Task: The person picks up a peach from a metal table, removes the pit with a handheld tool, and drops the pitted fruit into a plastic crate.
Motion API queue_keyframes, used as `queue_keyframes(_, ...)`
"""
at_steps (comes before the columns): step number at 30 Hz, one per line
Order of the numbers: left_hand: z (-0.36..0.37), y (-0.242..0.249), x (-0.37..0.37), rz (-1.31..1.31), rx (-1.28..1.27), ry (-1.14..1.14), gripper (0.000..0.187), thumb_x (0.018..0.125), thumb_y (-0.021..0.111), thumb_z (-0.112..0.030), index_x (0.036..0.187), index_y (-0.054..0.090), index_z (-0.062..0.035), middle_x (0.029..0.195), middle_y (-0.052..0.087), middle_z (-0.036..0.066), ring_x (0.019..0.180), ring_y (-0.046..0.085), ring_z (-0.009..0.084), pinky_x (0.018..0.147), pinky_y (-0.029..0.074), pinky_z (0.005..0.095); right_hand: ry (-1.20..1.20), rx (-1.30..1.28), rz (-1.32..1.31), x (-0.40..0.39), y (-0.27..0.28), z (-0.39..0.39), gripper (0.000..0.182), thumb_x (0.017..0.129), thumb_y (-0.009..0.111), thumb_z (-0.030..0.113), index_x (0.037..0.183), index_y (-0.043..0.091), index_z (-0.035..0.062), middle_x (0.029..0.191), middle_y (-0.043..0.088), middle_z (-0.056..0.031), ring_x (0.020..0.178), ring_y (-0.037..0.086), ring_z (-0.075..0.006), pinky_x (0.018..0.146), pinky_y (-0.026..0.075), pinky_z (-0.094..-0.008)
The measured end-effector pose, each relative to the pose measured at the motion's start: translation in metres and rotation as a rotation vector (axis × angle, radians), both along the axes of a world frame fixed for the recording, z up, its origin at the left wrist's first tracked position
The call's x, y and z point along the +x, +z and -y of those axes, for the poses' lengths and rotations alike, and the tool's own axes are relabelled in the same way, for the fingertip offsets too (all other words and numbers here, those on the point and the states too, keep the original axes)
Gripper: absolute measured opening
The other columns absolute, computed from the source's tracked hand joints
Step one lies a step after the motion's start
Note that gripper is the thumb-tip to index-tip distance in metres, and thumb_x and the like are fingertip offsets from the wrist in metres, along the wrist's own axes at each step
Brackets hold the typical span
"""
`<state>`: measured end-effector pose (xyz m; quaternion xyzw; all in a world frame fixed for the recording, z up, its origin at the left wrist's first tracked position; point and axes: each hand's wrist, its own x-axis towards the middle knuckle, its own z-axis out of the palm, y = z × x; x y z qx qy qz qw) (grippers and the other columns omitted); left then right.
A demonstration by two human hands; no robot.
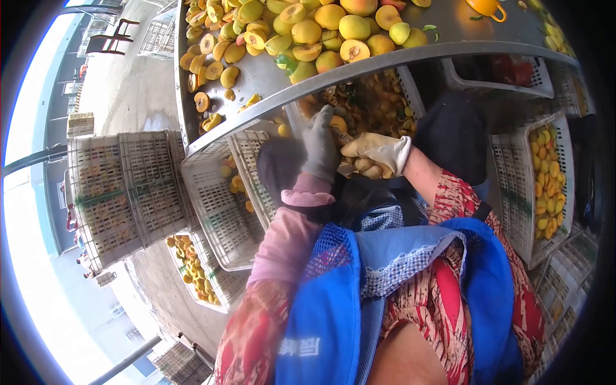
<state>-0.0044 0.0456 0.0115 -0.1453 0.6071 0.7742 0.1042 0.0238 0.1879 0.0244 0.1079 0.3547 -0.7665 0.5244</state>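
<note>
A: Hands and fruit piece, where?

B: Left hand (pixel 319 144), grey glove, and right hand (pixel 378 151), cream glove, close together below the rim of the metal table (pixel 253 83), above a crate of cut pieces (pixel 410 90). A yellow fruit piece (pixel 339 123) shows just beside the left fingertips.

A: Grip?

B: Fingers of both gloves curled. Cannot tell what either one grips; the gloves cover it.

A: Obstructions?

B: Table rim cuts across the view of the crate of cut pieces. Left knee (pixel 279 165) and right knee (pixel 452 131), dark cloth, flank the hands.

A: Counts?

B: Gloved hands, 2. Orange cup (pixel 484 8) on the table, 1. Crates beside left knee, 2: outer crate (pixel 215 208), inner crate (pixel 247 157). Right-side crate (pixel 513 186) with yellow fruit, 1. Floor crate (pixel 226 282) with fruit, 1. Upper-right crate (pixel 500 90) holding something red, 1. Table fruit (pixel 355 27), whole and halved: overlapping, no reliable count.
</note>
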Motion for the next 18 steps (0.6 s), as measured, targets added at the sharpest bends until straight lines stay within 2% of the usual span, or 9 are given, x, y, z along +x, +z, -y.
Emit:
queue_keyframes(1, 0.000, -0.002, 0.000, -0.048, -0.125, -0.020, 0.029, 0.092, 0.053, -0.028, 0.091, 0.061, -0.0001, 0.075, 0.061, 0.010, 0.054, 0.054, 0.0158, 0.051, 0.047, 0.0264, 0.008, -0.046, -0.037, 0.002, -0.004, -0.003, 0.020, 0.094, 0.043, 0.016, 0.074, 0.044, 0.0099, 0.055, 0.034, 0.0056, 0.034, 0.025, -0.0017, 0.029, 0.017, -0.0193)
queue_keyframes(4, -0.001, 0.008, 0.003, 0.042, -0.001, -0.103, 0.027, 0.093, 0.052, -0.027, 0.089, 0.062, -0.0020, 0.073, 0.061, 0.008, 0.053, 0.054, 0.0151, 0.049, 0.047, 0.0267, -0.023, -0.101, 0.107, 0.008, -0.003, -0.010, 0.022, 0.095, 0.044, 0.018, 0.075, 0.044, 0.0093, 0.052, 0.033, 0.0055, 0.032, 0.024, -0.0026, 0.028, 0.018, -0.0198)
queue_keyframes(7, -0.009, 0.018, 0.007, 0.177, 0.363, -0.091, 0.025, 0.092, 0.052, -0.027, 0.089, 0.061, -0.0042, 0.073, 0.061, 0.007, 0.054, 0.055, 0.0165, 0.050, 0.048, 0.0282, -0.028, -0.202, 0.075, 0.013, 0.003, -0.016, 0.024, 0.095, 0.044, 0.021, 0.074, 0.044, 0.0095, 0.048, 0.032, 0.0053, 0.030, 0.022, -0.0038, 0.027, 0.018, -0.0206)
queue_keyframes(10, -0.020, 0.037, 0.009, 0.288, 0.477, -0.057, 0.024, 0.092, 0.052, -0.028, 0.091, 0.060, -0.0052, 0.075, 0.061, 0.007, 0.056, 0.057, 0.0187, 0.053, 0.051, 0.0298, 0.007, -0.296, 0.009, 0.018, 0.001, -0.025, 0.031, 0.096, 0.048, 0.027, 0.068, 0.040, 0.0175, 0.051, 0.027, 0.0085, 0.033, 0.019, -0.0009, 0.030, 0.015, -0.0178)
queue_keyframes(13, -0.028, 0.044, 0.007, 0.292, 0.553, -0.013, 0.024, 0.092, 0.053, -0.029, 0.095, 0.058, -0.0058, 0.077, 0.061, 0.007, 0.061, 0.060, 0.0206, 0.058, 0.054, 0.0313, 0.012, -0.322, 0.006, 0.016, 0.000, -0.027, 0.035, 0.097, 0.048, 0.031, 0.065, 0.039, 0.0175, 0.050, 0.027, 0.0079, 0.033, 0.018, -0.0011, 0.029, 0.016, -0.0184)
queue_keyframes(16, -0.026, 0.037, 0.009, -0.014, 0.524, -0.137, 0.023, 0.093, 0.051, -0.029, 0.098, 0.057, -0.0071, 0.081, 0.061, 0.006, 0.069, 0.062, 0.0201, 0.062, 0.054, 0.0313, -0.029, -0.342, 0.003, 0.019, -0.004, -0.031, 0.029, 0.096, 0.048, 0.028, 0.069, 0.042, 0.0160, 0.050, 0.028, 0.0071, 0.031, 0.020, -0.0026, 0.028, 0.018, -0.0187)
queue_keyframes(18, -0.031, 0.038, 0.009, -0.092, 0.555, -0.127, 0.024, 0.094, 0.050, -0.030, 0.098, 0.056, -0.0071, 0.084, 0.061, 0.007, 0.073, 0.062, 0.0203, 0.064, 0.054, 0.0312, -0.058, -0.443, -0.047, 0.022, -0.008, -0.033, 0.023, 0.094, 0.049, 0.025, 0.074, 0.045, 0.0143, 0.050, 0.030, 0.0058, 0.031, 0.022, -0.0040, 0.028, 0.020, -0.0187)
